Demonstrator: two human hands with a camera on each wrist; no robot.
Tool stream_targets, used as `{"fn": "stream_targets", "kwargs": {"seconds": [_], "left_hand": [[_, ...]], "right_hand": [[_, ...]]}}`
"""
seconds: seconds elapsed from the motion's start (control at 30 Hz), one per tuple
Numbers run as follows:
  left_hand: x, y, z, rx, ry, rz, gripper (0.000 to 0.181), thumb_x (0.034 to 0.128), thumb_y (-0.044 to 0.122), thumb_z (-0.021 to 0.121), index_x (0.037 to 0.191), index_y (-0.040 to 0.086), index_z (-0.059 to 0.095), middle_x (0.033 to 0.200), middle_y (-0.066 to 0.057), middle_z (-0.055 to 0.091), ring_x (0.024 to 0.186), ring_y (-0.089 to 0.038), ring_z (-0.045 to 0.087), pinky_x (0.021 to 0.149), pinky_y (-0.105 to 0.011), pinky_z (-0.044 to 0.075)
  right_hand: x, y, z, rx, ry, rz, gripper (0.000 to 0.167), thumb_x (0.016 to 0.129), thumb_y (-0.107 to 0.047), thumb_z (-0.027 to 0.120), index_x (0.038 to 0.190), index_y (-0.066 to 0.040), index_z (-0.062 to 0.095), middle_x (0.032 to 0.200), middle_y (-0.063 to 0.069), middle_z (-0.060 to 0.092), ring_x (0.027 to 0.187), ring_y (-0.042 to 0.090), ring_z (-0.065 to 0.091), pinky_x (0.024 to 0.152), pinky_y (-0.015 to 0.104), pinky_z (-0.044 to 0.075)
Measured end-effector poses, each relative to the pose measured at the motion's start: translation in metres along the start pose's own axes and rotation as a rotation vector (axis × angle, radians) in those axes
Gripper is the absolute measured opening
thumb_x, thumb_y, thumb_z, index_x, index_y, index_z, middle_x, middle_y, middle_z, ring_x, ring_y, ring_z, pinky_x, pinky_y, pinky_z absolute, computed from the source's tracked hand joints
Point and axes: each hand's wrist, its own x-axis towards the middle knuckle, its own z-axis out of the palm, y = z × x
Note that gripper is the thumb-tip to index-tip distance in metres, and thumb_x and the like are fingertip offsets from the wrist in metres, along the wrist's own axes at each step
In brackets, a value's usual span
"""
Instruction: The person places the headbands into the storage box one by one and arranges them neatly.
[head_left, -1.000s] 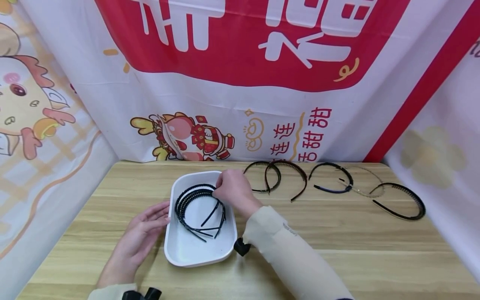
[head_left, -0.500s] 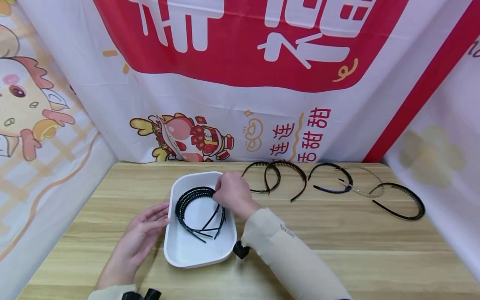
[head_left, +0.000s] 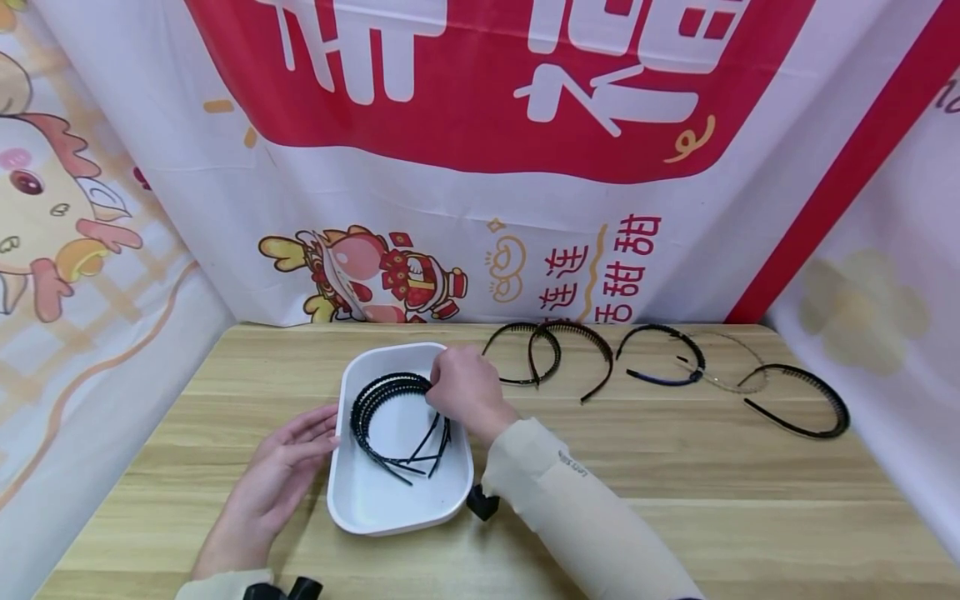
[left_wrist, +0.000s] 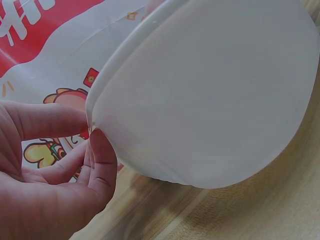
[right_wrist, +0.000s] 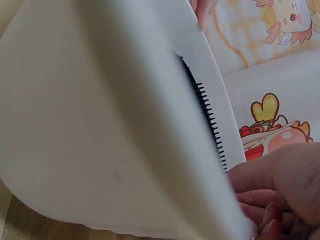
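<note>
In the head view, several black toothed headbands [head_left: 369, 402] lie nested in a white plastic tub [head_left: 375, 510], their thin ends crossing toward the right. My right hand [head_left: 467, 387] is over the tub's upper right part, fingers curled, pinching the headbands near their right side; the fingertips are hidden there. In the right wrist view, the toothed edge of a headband [right_wrist: 207, 112] runs up to my right hand [right_wrist: 280, 195]. My left hand [head_left: 288, 458] is at the tub's left side. The left wrist view shows its thumb and fingers [left_wrist: 102, 165] pinching the rim.
To the right on the wooden table [head_left: 600, 475] lie more headbands: a black one [head_left: 558, 354] overlapping a brown one [head_left: 603, 342], a dark blue one [head_left: 667, 382], a thin clear one [head_left: 759, 367] and another black one [head_left: 840, 408]. A printed cloth [head_left: 480, 258] hangs behind.
In the tub, the uppermost headband, which stood apart from the stack one second ago, has come down against the others. My right hand has moved very little; my left hand keeps its place.
</note>
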Motion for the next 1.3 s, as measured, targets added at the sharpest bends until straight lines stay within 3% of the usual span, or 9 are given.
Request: {"fn": "stream_targets", "kwargs": {"seconds": [0.3, 0.57, 0.67, 0.8, 1.0, 1.13, 1.3], "left_hand": [[0.000, -0.002, 0.000, -0.001, -0.004, 0.000, 0.040, 0.0993, -0.008, 0.061, 0.126, 0.021, 0.064, 0.120, 0.009, 0.072, 0.115, -0.006, 0.067, 0.102, -0.020, 0.058], [0.000, -0.003, -0.001, -0.002, -0.001, -0.003, 0.040, 0.0997, -0.008, 0.060, 0.128, 0.021, 0.064, 0.120, 0.010, 0.072, 0.115, -0.006, 0.067, 0.102, -0.020, 0.057], [0.000, -0.004, -0.002, -0.004, -0.003, -0.004, 0.040, 0.0999, -0.008, 0.060, 0.128, 0.021, 0.064, 0.121, 0.010, 0.072, 0.115, -0.006, 0.067, 0.102, -0.020, 0.057], [-0.001, -0.004, -0.002, -0.004, -0.004, -0.004, 0.040, 0.1002, -0.008, 0.060, 0.128, 0.021, 0.063, 0.121, 0.010, 0.072, 0.115, -0.005, 0.067, 0.102, -0.020, 0.057], [0.000, -0.005, -0.001, 0.001, -0.002, -0.003, 0.040, 0.1005, -0.008, 0.059, 0.130, 0.019, 0.061, 0.122, 0.010, 0.072, 0.116, -0.005, 0.067, 0.103, -0.020, 0.057], [0.000, -0.004, 0.000, 0.005, -0.006, -0.008, 0.040, 0.1006, -0.007, 0.060, 0.132, 0.018, 0.060, 0.123, 0.010, 0.072, 0.117, -0.006, 0.067, 0.104, -0.020, 0.057], [0.001, -0.002, -0.001, 0.010, -0.009, -0.007, 0.040, 0.1005, -0.007, 0.060, 0.130, 0.020, 0.061, 0.122, 0.011, 0.072, 0.116, -0.005, 0.067, 0.104, -0.019, 0.057]], "right_hand": [[-0.003, 0.001, 0.001, 0.034, -0.017, 0.010, 0.009, 0.084, -0.012, 0.085, 0.086, -0.015, 0.077, 0.084, -0.002, 0.072, 0.074, 0.013, 0.064, 0.065, 0.026, 0.057], [-0.005, 0.003, 0.002, 0.032, 0.008, -0.007, 0.017, 0.089, -0.022, 0.086, 0.102, -0.013, 0.079, 0.098, 0.001, 0.076, 0.081, 0.013, 0.065, 0.069, 0.025, 0.058], [-0.008, 0.006, 0.001, 0.077, 0.027, -0.042, 0.019, 0.091, -0.023, 0.085, 0.105, -0.012, 0.080, 0.093, 0.001, 0.076, 0.078, 0.012, 0.065, 0.066, 0.023, 0.056], [-0.013, 0.013, -0.003, 0.215, 0.035, -0.077, 0.020, 0.091, -0.024, 0.086, 0.105, -0.011, 0.080, 0.085, -0.001, 0.071, 0.075, 0.011, 0.063, 0.062, 0.021, 0.054], [-0.023, 0.033, -0.014, 0.397, 0.061, -0.094, 0.018, 0.092, -0.025, 0.085, 0.103, -0.012, 0.081, 0.089, -0.001, 0.074, 0.080, 0.011, 0.065, 0.068, 0.025, 0.058], [-0.029, 0.056, -0.023, 0.437, 0.122, -0.077, 0.015, 0.091, -0.024, 0.086, 0.100, -0.014, 0.081, 0.090, 0.000, 0.077, 0.081, 0.012, 0.067, 0.071, 0.027, 0.060], [-0.035, 0.091, -0.033, 0.459, 0.197, 0.002, 0.014, 0.091, -0.026, 0.087, 0.099, -0.017, 0.080, 0.090, -0.001, 0.078, 0.080, 0.014, 0.069, 0.070, 0.027, 0.061]]}}
